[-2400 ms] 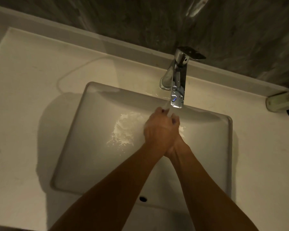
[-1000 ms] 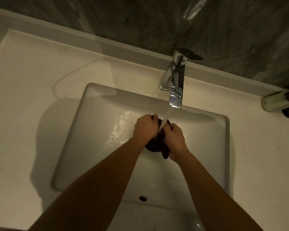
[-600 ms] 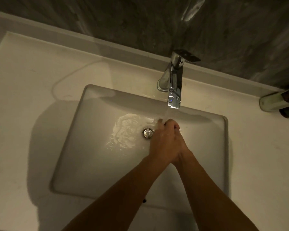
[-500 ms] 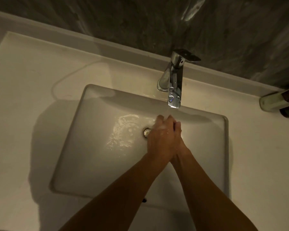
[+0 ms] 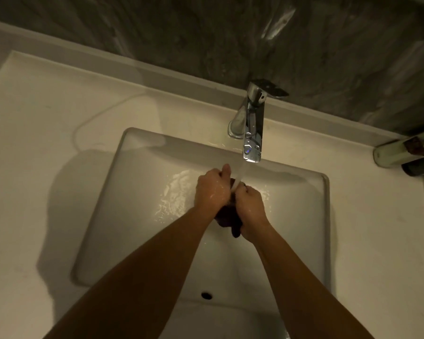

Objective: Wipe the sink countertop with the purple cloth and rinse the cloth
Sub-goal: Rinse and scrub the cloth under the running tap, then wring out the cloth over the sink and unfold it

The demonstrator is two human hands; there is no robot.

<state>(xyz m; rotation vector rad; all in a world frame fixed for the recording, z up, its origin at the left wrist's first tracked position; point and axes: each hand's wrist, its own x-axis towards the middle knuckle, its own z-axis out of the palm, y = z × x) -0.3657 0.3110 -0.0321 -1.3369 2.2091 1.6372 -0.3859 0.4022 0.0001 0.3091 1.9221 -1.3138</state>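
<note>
Your left hand (image 5: 212, 190) and right hand (image 5: 251, 204), fists side by side, clench the dark cloth (image 5: 227, 218) under the faucet (image 5: 252, 133) stream, forearms converging over the sink (image 5: 103, 216).

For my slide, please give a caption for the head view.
Both hands squeeze the cloth under the running tap over the sink.
</note>
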